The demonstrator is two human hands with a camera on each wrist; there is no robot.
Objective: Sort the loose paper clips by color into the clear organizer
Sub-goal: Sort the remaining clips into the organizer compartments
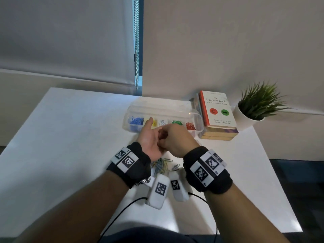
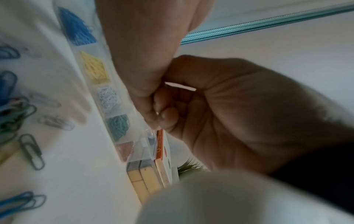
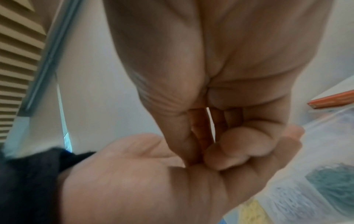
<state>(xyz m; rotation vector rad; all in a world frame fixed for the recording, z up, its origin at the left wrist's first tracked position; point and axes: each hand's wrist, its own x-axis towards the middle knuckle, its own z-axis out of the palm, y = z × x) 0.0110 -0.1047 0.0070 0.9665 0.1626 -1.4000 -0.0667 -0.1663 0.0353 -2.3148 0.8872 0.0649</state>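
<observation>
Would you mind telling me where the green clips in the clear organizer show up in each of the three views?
Head: green clips, fourth compartment from the left of the organizer, beyond the right hand.
Left wrist: teal-looking heap, centre-left, below the white clips.
Right wrist: blurred teal patch at the right edge.
Shared landmark: the orange-edged book, beside the organizer's red end in every view.

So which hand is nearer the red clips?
Right. The right hand is just in front-left of the red clips; the left hand is farther left, by the yellow ones.
</observation>
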